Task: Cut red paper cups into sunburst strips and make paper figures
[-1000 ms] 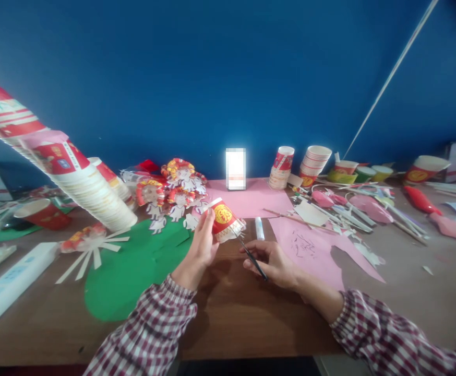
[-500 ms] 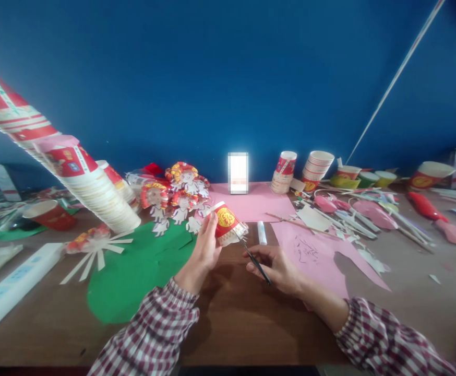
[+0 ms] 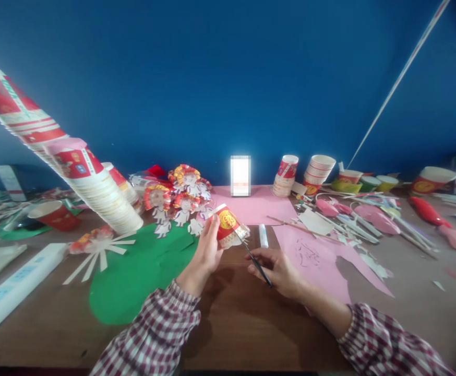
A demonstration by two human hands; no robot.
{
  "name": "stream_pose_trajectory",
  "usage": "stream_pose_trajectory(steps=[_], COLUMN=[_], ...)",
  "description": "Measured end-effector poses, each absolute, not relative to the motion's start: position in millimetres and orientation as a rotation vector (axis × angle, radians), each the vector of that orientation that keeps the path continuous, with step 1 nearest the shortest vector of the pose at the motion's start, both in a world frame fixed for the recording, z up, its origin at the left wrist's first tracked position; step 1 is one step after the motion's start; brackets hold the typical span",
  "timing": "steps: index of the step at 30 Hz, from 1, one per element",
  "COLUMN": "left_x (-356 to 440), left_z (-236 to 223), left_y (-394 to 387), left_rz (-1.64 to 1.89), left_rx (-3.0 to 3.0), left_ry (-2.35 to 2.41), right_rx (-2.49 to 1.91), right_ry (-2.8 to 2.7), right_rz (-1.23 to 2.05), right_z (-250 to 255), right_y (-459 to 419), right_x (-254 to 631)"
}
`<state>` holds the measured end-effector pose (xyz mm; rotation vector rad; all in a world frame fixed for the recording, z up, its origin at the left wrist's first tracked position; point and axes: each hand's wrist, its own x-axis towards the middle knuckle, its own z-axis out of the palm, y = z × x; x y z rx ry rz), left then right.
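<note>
Between the fingers and thumb of my left hand (image 3: 209,245) is a red and white paper cup (image 3: 227,219) with a round gold print, held tilted above the table. Its lower right end has a zigzag band and an uneven edge. My right hand (image 3: 277,269) is closed on a slim black-handled tool (image 3: 258,265); the thin tip touches or lies just in front of the cup's lower right end. Whether that tool is scissors or a knife cannot be made out. A white glue stick (image 3: 263,236) lies just beyond my right hand.
Green paper (image 3: 134,282) lies left, beside a cut cup with spread strips (image 3: 105,250). Behind are paper figures (image 3: 184,196) and a tall leaning cup stack (image 3: 98,193). Pink paper (image 3: 310,256), scraps and sticks spread right; smaller cup stacks (image 3: 319,172) stand near the blue wall.
The whole view has shifted slightly, so things appear a little lower and further right. Both hands keep their grips on the cup and the tool, almost unmoved.
</note>
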<state>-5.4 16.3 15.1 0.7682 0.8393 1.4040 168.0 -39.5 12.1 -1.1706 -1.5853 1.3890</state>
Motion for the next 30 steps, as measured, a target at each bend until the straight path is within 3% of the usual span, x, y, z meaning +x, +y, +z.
stream_pose_trajectory(steps=[30], left_x=[2], left_z=[26], left_y=[4], left_rz=[1.338], left_rx=[0.771], left_ry=[0.876], right_rx=[-1.148], right_ry=[-1.573], right_rz=[1.415], right_z=[18], right_y=[-40], right_x=[170])
